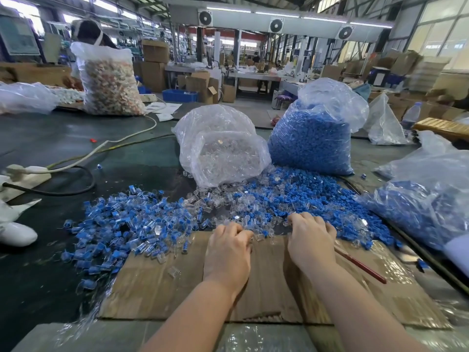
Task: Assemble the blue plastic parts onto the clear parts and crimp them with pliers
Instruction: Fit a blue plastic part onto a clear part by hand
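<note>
left hand [229, 246] fingers curled into loose clear parts [223, 196] at cardboard [157, 288] edge, grasp unclear | right hand [311, 238] curled at blue parts [330, 199] pile, contents hidden | pliers [360, 264] (red handle) beside right wrist, untouched | risk: mixed heap, wrong or already-joined piece picked; parts spill off the edge

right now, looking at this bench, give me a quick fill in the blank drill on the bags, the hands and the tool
1. The bag of blue parts stands to the ____ of the bag of clear parts.
2. Both hands rest on a sheet of ____.
3. The red-handled tool lies beside the ____ hand.
4. The left hand and right hand have fingers that are ____.

Missing words: right; cardboard; right; curled
</note>
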